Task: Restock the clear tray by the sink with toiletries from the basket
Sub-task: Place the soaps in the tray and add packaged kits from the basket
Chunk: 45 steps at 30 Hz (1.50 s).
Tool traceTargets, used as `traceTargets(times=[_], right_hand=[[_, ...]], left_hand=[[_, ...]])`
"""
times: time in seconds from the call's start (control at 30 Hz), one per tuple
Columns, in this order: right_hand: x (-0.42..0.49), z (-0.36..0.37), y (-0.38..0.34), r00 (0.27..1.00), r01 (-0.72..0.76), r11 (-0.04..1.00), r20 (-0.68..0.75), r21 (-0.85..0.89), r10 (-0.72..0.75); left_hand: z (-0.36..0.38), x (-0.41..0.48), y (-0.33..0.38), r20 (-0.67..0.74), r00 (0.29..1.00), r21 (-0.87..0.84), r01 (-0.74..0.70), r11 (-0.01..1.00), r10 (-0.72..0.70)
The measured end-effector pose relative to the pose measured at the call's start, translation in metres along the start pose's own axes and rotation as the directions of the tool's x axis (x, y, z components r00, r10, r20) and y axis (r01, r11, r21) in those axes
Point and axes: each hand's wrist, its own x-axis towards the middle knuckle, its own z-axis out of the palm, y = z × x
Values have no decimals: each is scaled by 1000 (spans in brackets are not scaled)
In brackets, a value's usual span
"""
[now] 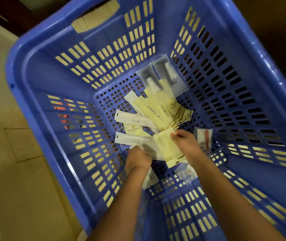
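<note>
— Beige floor tiles [8, 127] far left, then the blue slotted basket [17, 101]. Toiletries all down on its bottom?
— Yes, loose and overlapping. Long white sachets [133, 120] leftmost, flat on the mesh. Left grip [137, 159] just below them, fingers bent down into the pile; cannot tell whether holding one.
— And centre?
— Cream sachet [164, 150] atop the heap, pinched at its upper corner by the right grip [185, 141]. Further back, clear pouches with small tubes [164, 79]. Rightmost, a clear pack with something red inside [205, 138], close to the basket wall.
— Handling?
— Probably feather-light: thin, floppy, slick film, likely to slide or fan out if bunched. Best taken by a sealed edge, or stacked flat and clamped across the middle. No clear tray or sink in view.
</note>
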Motion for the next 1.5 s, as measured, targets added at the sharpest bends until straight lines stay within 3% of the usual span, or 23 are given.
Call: traceTargets(times=[0.1,0.17,0.23,0.37,0.53,0.63,0.73,1.03,1.2,1.37,1.5], right_hand=[[6,-2,-3,995,-96,989,4,115,97],[8,-2,-1,987,-154,973,76,170,143],[8,-4,2,978,-179,966,138,188,155],[6,-9,8,980,-158,954,156,256,121],[4,-18,13,984,-154,961,123,231,129],[4,-22,9,987,-145,966,98,215,127],[2,-24,2,985,-142,968,125,209,117],[-14,-28,-31,952,-126,944,306,305,28],[-39,-28,-55,978,16,953,191,304,-77],[-87,-21,-72,979,186,941,24,284,-201],[-141,-13,-78,967,252,872,-70,421,-245]], left_hand=[[-10,2,2,-316,948,-119,0,993,-37],[-20,10,8,-395,915,-215,1,977,-88],[-28,25,14,-373,915,-233,72,970,-157],[-39,51,20,-252,940,-97,211,973,-229],[-48,65,24,-83,944,-175,302,937,-320],[-48,59,25,-108,933,-293,299,908,-342],[-53,45,28,-236,908,-363,247,898,-345],[-75,-33,35,-453,859,-497,-22,868,-238],[-90,-82,33,-524,845,-527,-221,821,-108],[-102,-125,43,-490,842,-428,-458,779,226],[-115,-161,44,-443,804,-345,-561,752,397]])
